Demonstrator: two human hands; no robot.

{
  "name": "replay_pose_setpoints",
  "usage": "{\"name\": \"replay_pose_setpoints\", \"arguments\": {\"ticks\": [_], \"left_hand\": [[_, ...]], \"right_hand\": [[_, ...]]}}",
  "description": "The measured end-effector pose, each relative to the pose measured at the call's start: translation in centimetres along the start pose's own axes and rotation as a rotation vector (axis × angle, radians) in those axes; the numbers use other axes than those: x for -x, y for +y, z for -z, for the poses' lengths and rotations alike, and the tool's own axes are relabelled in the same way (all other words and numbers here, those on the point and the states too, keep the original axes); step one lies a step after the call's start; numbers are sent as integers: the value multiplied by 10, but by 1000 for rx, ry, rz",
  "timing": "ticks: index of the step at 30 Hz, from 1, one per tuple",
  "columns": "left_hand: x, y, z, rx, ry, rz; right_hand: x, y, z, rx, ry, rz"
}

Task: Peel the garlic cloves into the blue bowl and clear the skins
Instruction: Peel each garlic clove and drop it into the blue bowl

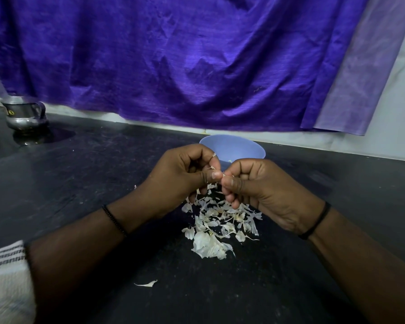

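Far left, back of the desk (56, 183): one steel jug (24, 115), well apart from the work. One striped cloth (5, 277) at my left elbow. One purple cloth (173, 54) hangs on the wall behind.

My left hand (185, 174): fingers curled tight, thumb and forefinger pinching something small at the tips. I judge it a garlic clove (221, 176), but it is almost wholly hidden; only slivers of pale skin show between the thumbs. One dark band on this wrist.

Centre: the skins (220, 225) lie in one loose heap on the desk directly under my hands, too many flakes to count. One stray flake (147, 283) lies nearer me, and one tiny scrap sits left of the left hand.

Behind the hands: one blue bowl (234, 146), near its front edge hidden by my knuckles. A pale speck shows inside near the rim; I cannot count the peeled cloves in it.

My right hand (262, 185): fingers also curled, thumb tip meeting the left thumb, nipping at the skin. One dark band here too.

Step in hand, as I judge it: stripping one clove. To do it well, the left keeps the clove steady while the right thumbnail lifts the skin edge and pulls away along its length. Keep the hands over the heap so flakes fall together. Drop the bare clove forward into the bowl, no skin clinging.
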State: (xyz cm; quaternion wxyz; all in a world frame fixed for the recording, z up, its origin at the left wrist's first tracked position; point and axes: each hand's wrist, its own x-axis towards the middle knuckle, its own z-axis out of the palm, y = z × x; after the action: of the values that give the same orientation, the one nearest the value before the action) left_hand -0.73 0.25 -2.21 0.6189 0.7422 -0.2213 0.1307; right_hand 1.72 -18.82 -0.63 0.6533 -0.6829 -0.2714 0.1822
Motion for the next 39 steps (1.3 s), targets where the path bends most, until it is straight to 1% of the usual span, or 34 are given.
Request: {"name": "replay_pose_setpoints", "arguments": {"ticks": [9, 14, 22, 28, 35, 39], "left_hand": [[2, 1, -1, -31, 3, -23], [4, 0, -5, -6, 15, -21], [7, -3, -13, 52, 103, -11], [7, -1, -20, 105, 196, 15], [4, -5, -16, 78, 243, 75], [3, -5, -15, 52, 247, 71]], "right_hand": [[0, 1, -3, -87, -19, -25], [1, 0, -5, -124, -18, -33], [-1, 1, -11, -180, 21, -2], [-2, 4, -16, -224, 91, 64], [-6, 6, -11, -132, 246, 115], [-6, 6, -11, -107, 241, 108]]}}
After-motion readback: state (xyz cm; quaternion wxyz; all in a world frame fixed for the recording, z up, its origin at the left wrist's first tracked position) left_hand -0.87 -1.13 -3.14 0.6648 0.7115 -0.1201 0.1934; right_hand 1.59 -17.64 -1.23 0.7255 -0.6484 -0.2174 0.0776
